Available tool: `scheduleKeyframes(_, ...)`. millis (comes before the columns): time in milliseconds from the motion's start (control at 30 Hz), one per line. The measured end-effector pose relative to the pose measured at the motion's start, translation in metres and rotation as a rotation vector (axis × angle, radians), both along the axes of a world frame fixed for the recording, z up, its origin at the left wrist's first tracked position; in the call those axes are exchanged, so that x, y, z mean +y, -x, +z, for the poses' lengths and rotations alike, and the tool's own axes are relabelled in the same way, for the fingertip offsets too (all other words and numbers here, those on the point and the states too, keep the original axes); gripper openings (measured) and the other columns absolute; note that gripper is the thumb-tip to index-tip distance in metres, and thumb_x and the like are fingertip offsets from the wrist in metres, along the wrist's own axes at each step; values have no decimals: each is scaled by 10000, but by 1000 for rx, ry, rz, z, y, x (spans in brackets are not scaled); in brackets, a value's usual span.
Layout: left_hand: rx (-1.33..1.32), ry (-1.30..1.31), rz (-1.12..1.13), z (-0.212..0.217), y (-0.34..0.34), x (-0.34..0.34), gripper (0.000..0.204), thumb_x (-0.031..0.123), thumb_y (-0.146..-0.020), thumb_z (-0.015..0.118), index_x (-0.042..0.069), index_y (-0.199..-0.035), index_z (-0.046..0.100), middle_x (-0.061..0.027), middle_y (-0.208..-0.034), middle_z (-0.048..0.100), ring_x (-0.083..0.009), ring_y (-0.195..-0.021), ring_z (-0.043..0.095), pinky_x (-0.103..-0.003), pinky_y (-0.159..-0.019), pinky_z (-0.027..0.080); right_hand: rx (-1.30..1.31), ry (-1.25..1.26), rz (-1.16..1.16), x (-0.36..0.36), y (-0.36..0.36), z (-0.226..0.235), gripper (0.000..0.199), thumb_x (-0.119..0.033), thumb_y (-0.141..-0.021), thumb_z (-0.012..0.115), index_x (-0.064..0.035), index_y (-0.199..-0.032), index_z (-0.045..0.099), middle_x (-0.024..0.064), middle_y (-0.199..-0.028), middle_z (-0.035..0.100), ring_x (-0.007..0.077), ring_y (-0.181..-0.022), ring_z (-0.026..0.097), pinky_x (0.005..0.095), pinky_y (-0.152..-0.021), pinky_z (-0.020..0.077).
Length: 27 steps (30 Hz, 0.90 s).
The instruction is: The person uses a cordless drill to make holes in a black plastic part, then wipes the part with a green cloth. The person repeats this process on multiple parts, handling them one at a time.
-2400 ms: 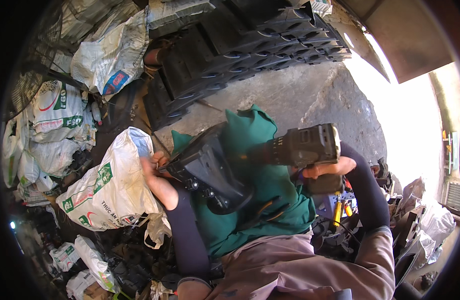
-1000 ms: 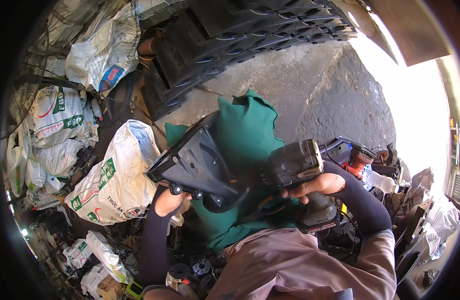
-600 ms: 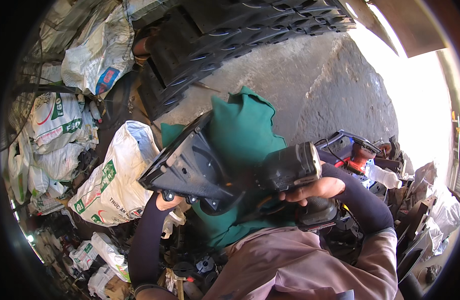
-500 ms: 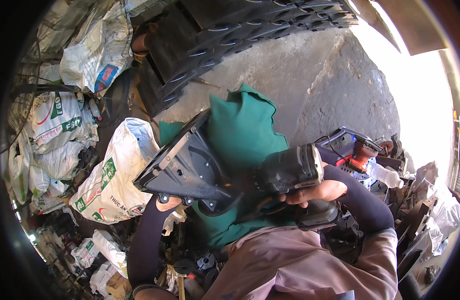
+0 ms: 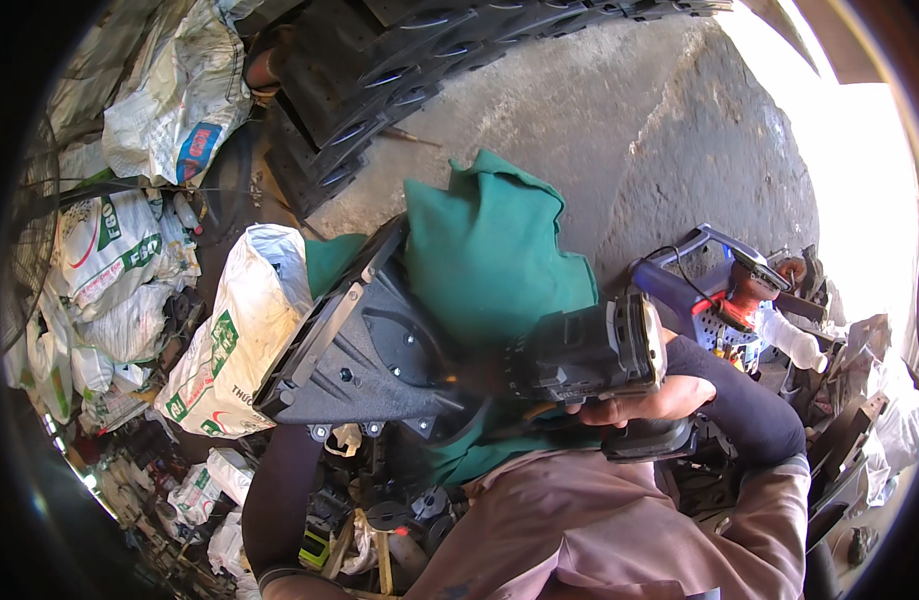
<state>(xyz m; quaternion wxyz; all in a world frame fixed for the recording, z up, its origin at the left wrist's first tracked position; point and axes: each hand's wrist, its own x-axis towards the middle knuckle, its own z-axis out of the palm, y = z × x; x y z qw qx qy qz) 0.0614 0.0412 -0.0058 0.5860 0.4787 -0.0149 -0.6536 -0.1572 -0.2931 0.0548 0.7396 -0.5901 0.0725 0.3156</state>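
Observation:
A black bracket-like part (image 5: 365,365) with bolts and a flat plate along one edge is tilted over my lap. My left forearm (image 5: 285,490) runs up to its lower left edge, where the part hides my left hand and its fingers. My right hand (image 5: 650,400) is closed around the handle of a black cordless drill-like power tool (image 5: 590,350), with a battery pack below. The tool's front points left at the part; the contact spot is dark and blurred. Green cloth (image 5: 500,250) lies behind and under both.
An open white sack (image 5: 245,330) stands left of the part, with more bags (image 5: 110,250) beyond. Black ridged panels (image 5: 380,70) lie at the far side on the concrete floor (image 5: 580,130). A blue basket (image 5: 690,290) with a red-and-black tool (image 5: 750,290) and a bottle (image 5: 795,340) is to the right.
The part has tipped so more of its inner face shows, and my left hand has gone out of sight behind it. The power tool has shifted slightly right in the view.

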Motion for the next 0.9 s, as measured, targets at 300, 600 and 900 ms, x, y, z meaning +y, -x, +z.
scheduleKeyframes(300,9,6,-6,-3,5,-3,313,293,-908,615,69,-1123,573,-6,-848,582,-56,-636,483,-207,-523,354,-177,96,-55,5,4,-3,272,-144,-823,712,-54,-1071,647,63,-858,682,120,-737,641,279,-664,532)
scheduleKeyframes(600,6,20,12,-1,11,2,314,299,-903,622,64,-1107,578,-7,-827,581,-51,-620,479,-204,-504,339,63,49,-80,5,3,14,245,-111,-820,718,-50,-1048,654,49,-837,677,98,-688,622,258,-625,523)
scheduleKeyframes(900,21,34,4,-6,14,3,315,304,-898,628,58,-1090,582,-7,-807,580,-46,-603,476,-201,-484,324,128,-35,-92,8,7,1,190,-93,-818,702,-25,-990,662,44,-803,663,103,-657,610,262,-591,510)
